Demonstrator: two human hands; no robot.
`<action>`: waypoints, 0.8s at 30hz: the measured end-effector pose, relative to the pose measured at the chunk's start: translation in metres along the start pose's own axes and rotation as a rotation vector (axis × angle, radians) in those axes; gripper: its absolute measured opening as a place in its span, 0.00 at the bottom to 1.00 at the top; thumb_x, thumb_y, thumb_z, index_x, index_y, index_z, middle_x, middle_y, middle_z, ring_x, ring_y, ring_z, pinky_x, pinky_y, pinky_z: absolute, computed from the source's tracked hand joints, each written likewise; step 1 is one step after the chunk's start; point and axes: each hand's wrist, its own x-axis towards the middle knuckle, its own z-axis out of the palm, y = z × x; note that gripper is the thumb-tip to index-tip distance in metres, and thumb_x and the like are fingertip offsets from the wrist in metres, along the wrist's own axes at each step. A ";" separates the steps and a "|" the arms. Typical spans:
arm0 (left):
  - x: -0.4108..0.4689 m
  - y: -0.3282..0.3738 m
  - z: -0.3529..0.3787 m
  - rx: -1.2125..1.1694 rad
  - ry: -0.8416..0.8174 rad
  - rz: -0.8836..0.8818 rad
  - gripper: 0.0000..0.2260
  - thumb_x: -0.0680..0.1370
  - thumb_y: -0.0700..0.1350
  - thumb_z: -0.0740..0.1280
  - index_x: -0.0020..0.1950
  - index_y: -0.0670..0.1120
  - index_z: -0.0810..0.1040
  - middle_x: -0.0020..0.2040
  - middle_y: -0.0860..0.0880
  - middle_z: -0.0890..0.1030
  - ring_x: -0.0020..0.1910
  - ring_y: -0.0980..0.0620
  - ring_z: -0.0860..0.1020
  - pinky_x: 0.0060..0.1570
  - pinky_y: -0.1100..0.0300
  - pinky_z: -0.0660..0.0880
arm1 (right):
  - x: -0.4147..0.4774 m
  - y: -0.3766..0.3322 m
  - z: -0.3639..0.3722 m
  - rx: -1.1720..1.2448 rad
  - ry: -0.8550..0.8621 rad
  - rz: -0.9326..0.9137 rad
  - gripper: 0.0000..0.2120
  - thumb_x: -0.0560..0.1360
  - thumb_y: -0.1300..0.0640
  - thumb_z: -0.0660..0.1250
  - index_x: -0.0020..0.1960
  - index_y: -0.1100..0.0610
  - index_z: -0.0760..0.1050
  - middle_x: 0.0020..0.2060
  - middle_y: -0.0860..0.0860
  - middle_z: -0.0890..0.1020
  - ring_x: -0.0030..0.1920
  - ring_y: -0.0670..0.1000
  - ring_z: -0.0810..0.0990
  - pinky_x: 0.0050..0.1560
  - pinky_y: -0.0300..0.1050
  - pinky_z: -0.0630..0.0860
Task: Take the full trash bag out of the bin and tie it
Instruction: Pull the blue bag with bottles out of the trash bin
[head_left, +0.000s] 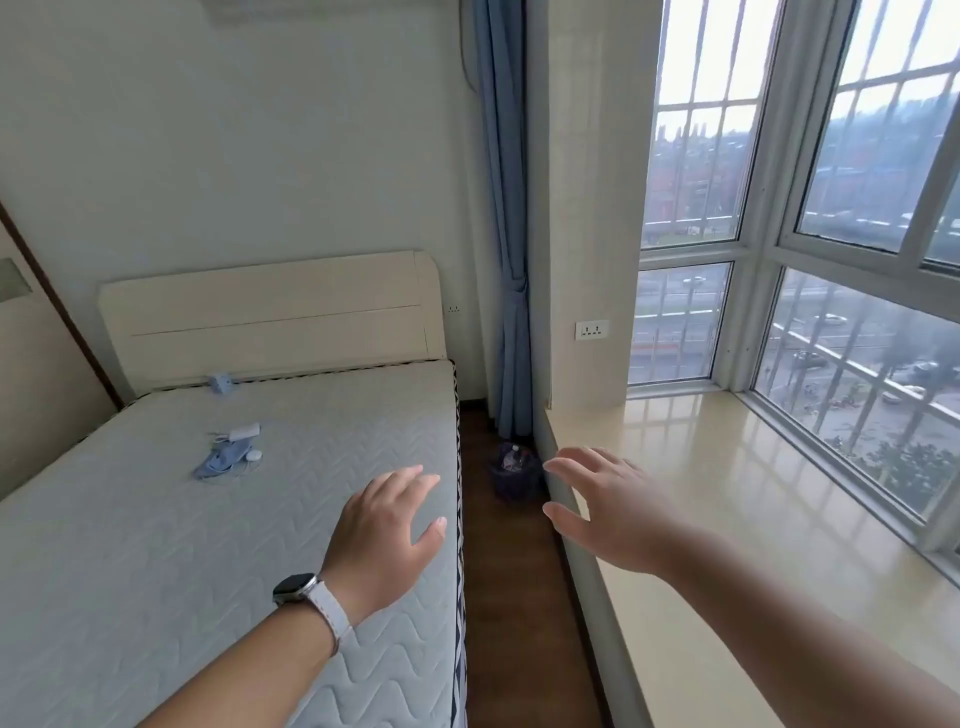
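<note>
A small dark bin (514, 478) stands on the floor at the far end of a narrow gap, below a blue curtain. A dark trash bag lines it, and a clear plastic bottle (514, 451) pokes out of the top. My left hand (382, 530) hovers over the mattress edge, fingers apart, holding nothing; a watch with a white strap is on that wrist. My right hand (605, 506) is stretched forward over the window ledge's near edge, fingers spread, also holding nothing. Both hands are well short of the bin.
A bare quilted mattress (182, 545) fills the left, with a blue face mask (221, 460) and white charger items on it. A glossy beige window ledge (753, 519) runs along the right. The dark wood floor strip (511, 597) between them is narrow. The blue curtain (506, 260) hangs behind the bin.
</note>
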 end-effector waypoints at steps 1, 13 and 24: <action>0.001 -0.001 0.004 -0.003 -0.008 0.003 0.24 0.74 0.59 0.57 0.65 0.50 0.75 0.65 0.48 0.77 0.63 0.46 0.75 0.59 0.49 0.71 | 0.003 0.001 0.003 0.006 0.001 -0.003 0.24 0.78 0.38 0.55 0.71 0.45 0.64 0.71 0.44 0.69 0.71 0.50 0.65 0.69 0.47 0.64; 0.082 -0.054 0.082 -0.012 -0.049 -0.034 0.24 0.73 0.59 0.57 0.65 0.50 0.75 0.65 0.48 0.77 0.63 0.46 0.75 0.59 0.49 0.71 | 0.095 0.055 0.066 -0.005 -0.098 0.036 0.25 0.78 0.38 0.54 0.72 0.46 0.63 0.71 0.44 0.68 0.71 0.50 0.65 0.69 0.47 0.64; 0.244 -0.155 0.158 -0.110 -0.108 -0.062 0.24 0.73 0.57 0.58 0.63 0.47 0.76 0.63 0.45 0.79 0.61 0.43 0.76 0.60 0.49 0.71 | 0.275 0.110 0.113 -0.066 -0.196 0.099 0.25 0.78 0.37 0.53 0.72 0.45 0.63 0.70 0.45 0.68 0.70 0.51 0.66 0.69 0.49 0.66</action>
